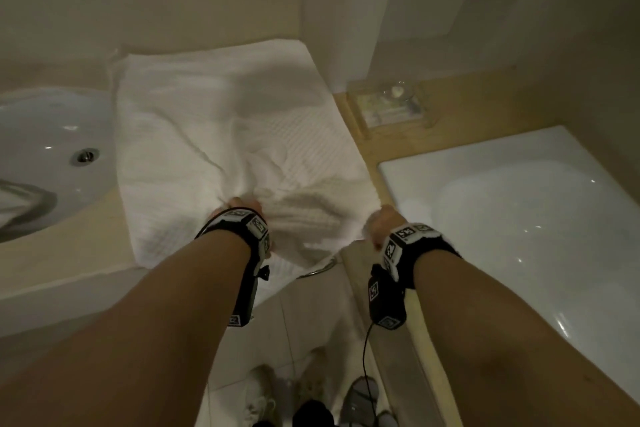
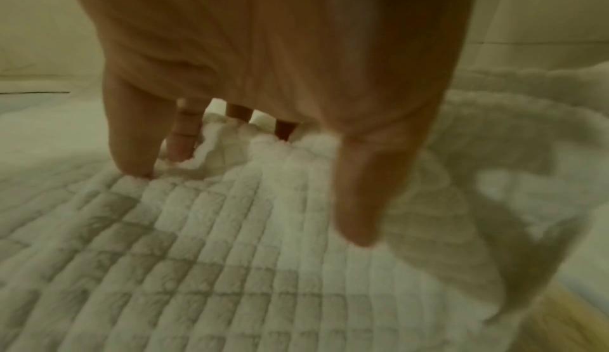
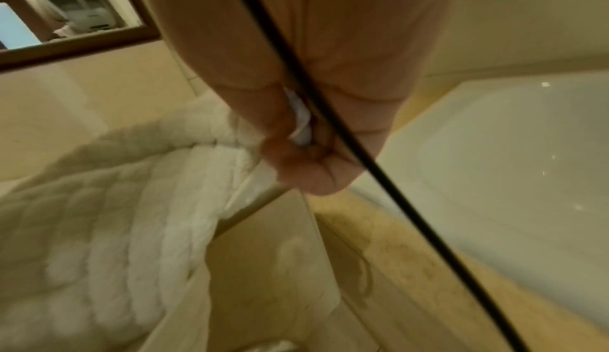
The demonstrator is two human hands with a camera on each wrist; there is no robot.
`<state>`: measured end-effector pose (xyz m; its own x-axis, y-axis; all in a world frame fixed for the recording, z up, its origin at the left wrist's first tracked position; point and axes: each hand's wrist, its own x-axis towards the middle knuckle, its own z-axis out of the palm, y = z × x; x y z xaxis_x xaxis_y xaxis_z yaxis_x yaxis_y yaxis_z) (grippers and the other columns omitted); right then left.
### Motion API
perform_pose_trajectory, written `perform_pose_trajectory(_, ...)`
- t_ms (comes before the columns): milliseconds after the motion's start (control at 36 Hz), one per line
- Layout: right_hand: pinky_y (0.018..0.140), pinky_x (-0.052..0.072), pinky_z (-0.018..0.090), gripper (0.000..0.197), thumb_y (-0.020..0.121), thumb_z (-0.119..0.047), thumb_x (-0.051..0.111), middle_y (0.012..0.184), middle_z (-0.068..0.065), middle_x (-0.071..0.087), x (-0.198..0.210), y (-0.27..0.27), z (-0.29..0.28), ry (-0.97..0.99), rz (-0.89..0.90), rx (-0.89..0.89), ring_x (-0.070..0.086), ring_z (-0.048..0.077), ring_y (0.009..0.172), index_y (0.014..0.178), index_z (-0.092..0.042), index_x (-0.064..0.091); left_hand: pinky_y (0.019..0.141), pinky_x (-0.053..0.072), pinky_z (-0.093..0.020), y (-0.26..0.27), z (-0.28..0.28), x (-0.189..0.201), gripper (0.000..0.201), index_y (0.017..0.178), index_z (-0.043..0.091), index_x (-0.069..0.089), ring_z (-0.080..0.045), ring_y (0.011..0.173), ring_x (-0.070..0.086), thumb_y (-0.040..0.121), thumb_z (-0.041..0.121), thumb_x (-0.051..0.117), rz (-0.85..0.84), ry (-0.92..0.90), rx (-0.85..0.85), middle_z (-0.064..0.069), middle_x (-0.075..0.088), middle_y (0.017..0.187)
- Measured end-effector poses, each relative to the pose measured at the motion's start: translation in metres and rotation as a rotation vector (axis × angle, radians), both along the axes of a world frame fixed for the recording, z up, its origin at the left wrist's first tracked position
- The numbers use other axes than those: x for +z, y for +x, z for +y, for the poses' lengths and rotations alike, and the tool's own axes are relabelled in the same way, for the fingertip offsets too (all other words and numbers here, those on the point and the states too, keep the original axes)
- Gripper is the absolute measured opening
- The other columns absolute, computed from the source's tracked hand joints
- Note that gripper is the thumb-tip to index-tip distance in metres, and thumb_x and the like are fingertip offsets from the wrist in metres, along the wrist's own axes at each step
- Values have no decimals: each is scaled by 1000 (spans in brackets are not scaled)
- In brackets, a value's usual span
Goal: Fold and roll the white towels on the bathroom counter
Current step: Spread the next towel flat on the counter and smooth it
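Observation:
A white waffle-weave towel (image 1: pixel 214 121) lies spread on the beige counter (image 1: pixel 69 253) between a sink and a bathtub, and its near edge is rumpled. My left hand (image 1: pixel 242 206) is at the middle of that near edge, and creases fan out from it. In the left wrist view my left hand (image 2: pixel 247 196) digs its fingers (image 2: pixel 131 144) behind a bunched ridge of the towel (image 2: pixel 230 266), with the thumb in front. My right hand (image 1: pixel 379 222) grips the near right corner. The right wrist view shows my right hand (image 3: pixel 303 159) fisted around the towel (image 3: pixel 99 214), which is lifted off the counter.
A white sink (image 1: pixel 52 149) with a drain sits to the left and a bathtub (image 1: pixel 519 218) to the right. A clear glass tray (image 1: pixel 388 107) stands behind the tub corner. A tiled wall column (image 1: pixel 346 10) rises at the back. Shoes (image 1: pixel 263 399) are on the floor below.

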<state>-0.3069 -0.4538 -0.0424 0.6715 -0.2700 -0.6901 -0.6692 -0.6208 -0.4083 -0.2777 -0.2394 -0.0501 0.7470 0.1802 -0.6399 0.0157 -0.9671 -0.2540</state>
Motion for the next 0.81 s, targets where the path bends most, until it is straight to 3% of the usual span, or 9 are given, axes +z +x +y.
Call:
perform_pose_trajectory(111, 103, 39, 39, 46, 95, -20, 46, 142, 19, 38, 19, 9, -13, -199, -6, 6, 41, 36, 129, 137, -2, 39, 103, 40, -45, -12, 11, 0, 87, 141, 24, 20, -38, 130, 34, 70, 35, 71, 24, 34, -84, -13, 17, 145)
perform_pose_trajectory(167, 106, 36, 50, 46, 95, -20, 45, 140, 21, 40, 25, 8, -23, -337, -35, 13, 39, 38, 130, 135, 0, 35, 107, 36, -48, -13, 15, 3, 100, 146, 32, 8, -41, 137, 26, 71, 32, 73, 51, 3, -53, -16, -5, 155)
perform_pose_trajectory(306, 103, 38, 41, 31, 95, -15, 46, 134, 17, 50, 26, 7, -44, -502, -36, -6, 43, 33, 126, 124, -3, 50, 115, 26, -46, -13, 22, 10, 90, 147, 29, -15, -37, 145, 5, 92, 26, 56, 83, -58, -7, -13, -27, 153)
perform_pose_trajectory(389, 101, 42, 40, 33, 95, -12, 46, 134, 18, 49, 23, 7, -39, -426, 12, 31, 48, 35, 123, 126, -1, 51, 110, 35, -45, -20, 18, 26, 92, 150, 21, -13, -36, 145, 8, 91, 21, 58, 75, -60, -25, -18, -27, 152)
perform_pose_trajectory(472, 106, 36, 52, 45, 95, -20, 42, 142, 16, 35, 20, 2, -20, -410, 66, 153, 40, 36, 129, 137, -9, 34, 113, 30, -42, -22, 20, 18, 86, 151, 17, -9, -37, 145, 8, 93, 20, 55, 25, -40, -13, -18, -21, 154)
perform_pose_trajectory(556, 109, 32, 50, 58, 95, -29, 45, 147, 14, 28, 9, 2, 5, -341, 37, 240, 34, 34, 134, 146, -13, 23, 112, 31, -44, -13, 32, -1, 84, 152, 19, 1, -39, 141, 20, 90, 19, 58, -52, -126, 54, -17, -11, 156)
perform_pose_trajectory(639, 110, 33, 45, 61, 93, -24, 50, 146, 12, 27, 2, 5, 25, -323, -18, 332, 34, 32, 134, 146, -15, 22, 105, 39, -46, -10, 47, -1, 85, 151, 24, -1, -39, 137, 30, 88, 16, 55, -100, -114, 123, -10, -14, 156)
perform_pose_trajectory(694, 108, 35, 43, 61, 92, -21, 51, 148, 10, 24, 3, 8, 36, -323, -77, 371, 35, 33, 133, 146, -20, 23, 104, 40, -44, -9, 57, 0, 75, 150, 21, 7, -37, 134, 33, 90, 19, 53, -117, -102, 131, -11, -3, 156)
perform_pose_trajectory(806, 110, 33, 41, 59, 92, -26, 53, 151, 5, 21, 8, 26, 57, -282, -134, 559, 35, 28, 134, 145, -25, 29, 113, 29, -41, -7, 93, -4, 64, 146, 17, 18, -32, 139, 22, 92, 31, 49, -127, -81, 99, -9, 16, 153)
